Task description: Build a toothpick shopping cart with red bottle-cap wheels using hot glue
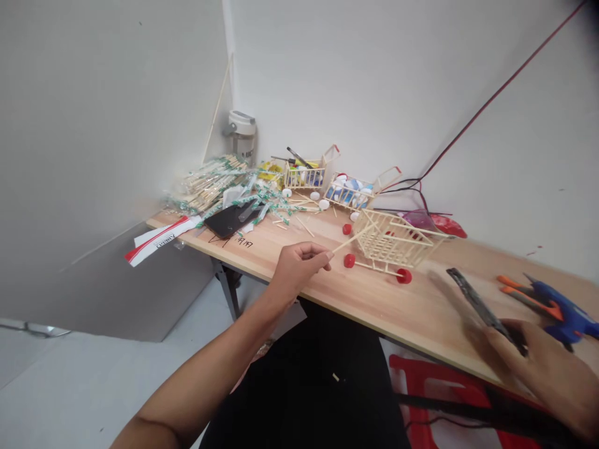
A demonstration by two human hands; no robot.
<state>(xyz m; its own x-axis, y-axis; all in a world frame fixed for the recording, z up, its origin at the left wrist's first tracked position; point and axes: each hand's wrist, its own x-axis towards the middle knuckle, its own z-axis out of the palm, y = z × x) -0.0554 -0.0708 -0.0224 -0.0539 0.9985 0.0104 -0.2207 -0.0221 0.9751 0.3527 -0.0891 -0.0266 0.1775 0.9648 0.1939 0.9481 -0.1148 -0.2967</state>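
Observation:
Pinched in my left hand (304, 265) is a thin wooden stick (346, 244), its far end overlapping the near side of a small cart (393, 240) built from such sticks. That cart stands on red round wheels (404, 275); whether the stick touches it I cannot tell. My right hand (538, 368), slightly blurred, grips a long dark tool (477, 302) that looks like a utility knife, raised above the right part of the table. Beyond that hand lie a blue glue gun (561, 308) and orange-handled pliers (528, 293).
Two finished-looking stick carts (304, 178) with white wheels hold small items at the back. Wrapped chopsticks (215, 181) pile up at the left, near a black phone-like slab (231, 218) and a bottle (242, 137). Cables (423, 181) run along the wall. A red stool (421, 380) stands below.

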